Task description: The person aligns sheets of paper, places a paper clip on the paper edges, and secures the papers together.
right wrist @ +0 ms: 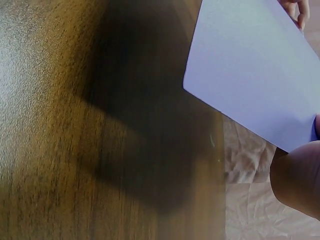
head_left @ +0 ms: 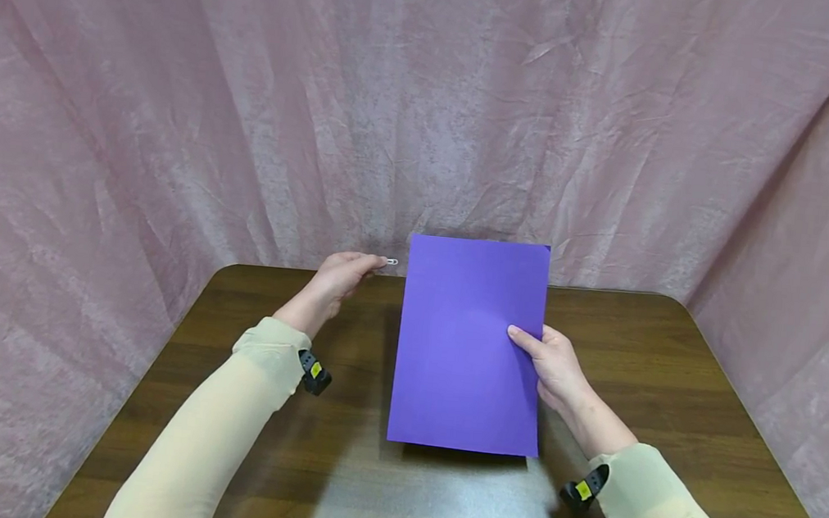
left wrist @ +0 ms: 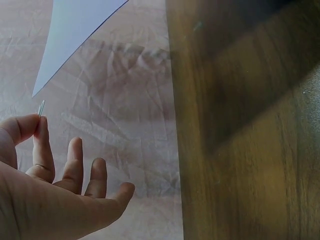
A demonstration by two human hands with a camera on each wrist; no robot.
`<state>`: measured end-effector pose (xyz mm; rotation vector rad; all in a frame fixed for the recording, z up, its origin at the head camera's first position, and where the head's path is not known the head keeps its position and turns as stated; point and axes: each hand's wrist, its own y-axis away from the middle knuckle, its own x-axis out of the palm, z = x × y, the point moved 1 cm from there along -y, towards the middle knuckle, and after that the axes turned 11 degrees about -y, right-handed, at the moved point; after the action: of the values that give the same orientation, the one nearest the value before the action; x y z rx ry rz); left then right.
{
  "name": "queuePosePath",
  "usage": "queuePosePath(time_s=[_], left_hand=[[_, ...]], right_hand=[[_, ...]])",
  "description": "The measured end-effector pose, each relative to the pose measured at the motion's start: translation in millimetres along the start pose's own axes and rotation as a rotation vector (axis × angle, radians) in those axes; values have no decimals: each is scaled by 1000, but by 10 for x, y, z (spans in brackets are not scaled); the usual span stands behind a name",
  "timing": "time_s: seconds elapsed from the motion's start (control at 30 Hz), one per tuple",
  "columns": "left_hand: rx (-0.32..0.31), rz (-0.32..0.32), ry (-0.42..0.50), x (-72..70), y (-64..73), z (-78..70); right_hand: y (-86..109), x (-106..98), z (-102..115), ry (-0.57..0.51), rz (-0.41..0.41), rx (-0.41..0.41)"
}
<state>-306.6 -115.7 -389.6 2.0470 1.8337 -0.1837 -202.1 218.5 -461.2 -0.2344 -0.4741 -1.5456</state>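
My right hand (head_left: pixel 559 369) grips a purple sheet of paper (head_left: pixel 469 346) by its right edge, thumb on the front face and fingers behind. The sheet is held up over the table, its lower edge casting a shadow. Left of it, my left hand (head_left: pixel 342 276) pinches a small paper clip (head_left: pixel 392 262) between thumb and index finger. In the left wrist view the clip (left wrist: pixel 41 107) points up just below a corner of the sheet (left wrist: pixel 75 40), and the other fingers are spread loosely. The right wrist view shows the sheet's pale underside (right wrist: pixel 250 75) and part of the gripping fingers.
A brown wood-grain table (head_left: pixel 626 376) with rounded far corners lies beneath both hands. Pink velvety curtains (head_left: pixel 427 112) hang behind it and along the sides. Both forearms wear pale sleeves with a dark strapped device (head_left: pixel 314 372) at each wrist.
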Motion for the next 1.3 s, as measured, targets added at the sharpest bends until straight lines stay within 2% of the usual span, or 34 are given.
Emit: queuePosePath(time_s=[0.7, 1.3], left_hand=[[26, -25, 7, 96, -27, -72], [8, -12, 7, 112, -24, -84]], right_hand=[[12, 50, 9, 0, 18, -6], [-11, 58, -14, -7, 32, 0]])
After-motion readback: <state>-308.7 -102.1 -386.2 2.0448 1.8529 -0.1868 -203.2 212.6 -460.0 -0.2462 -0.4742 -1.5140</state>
